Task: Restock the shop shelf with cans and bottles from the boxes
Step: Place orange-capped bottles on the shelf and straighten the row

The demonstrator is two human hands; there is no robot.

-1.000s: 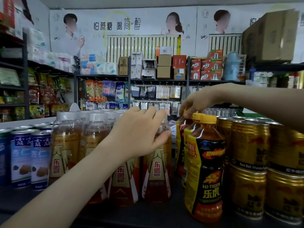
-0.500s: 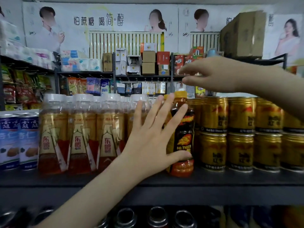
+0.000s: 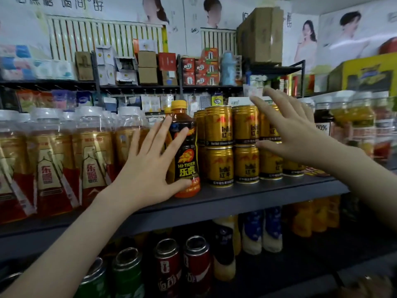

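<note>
Left hand (image 3: 150, 166) flat against Hi-Tiger bottle (image 3: 187, 151), right hand (image 3: 287, 134) splayed before gold cans (image 3: 219, 147) right of it; bottle likely heavy, slick: grip mid-body.

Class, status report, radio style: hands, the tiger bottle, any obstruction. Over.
Left hand open, flat against the tiger bottle. Right hand open, spread before the stacked gold cans. Cans stand close on the bottle's right.
</note>
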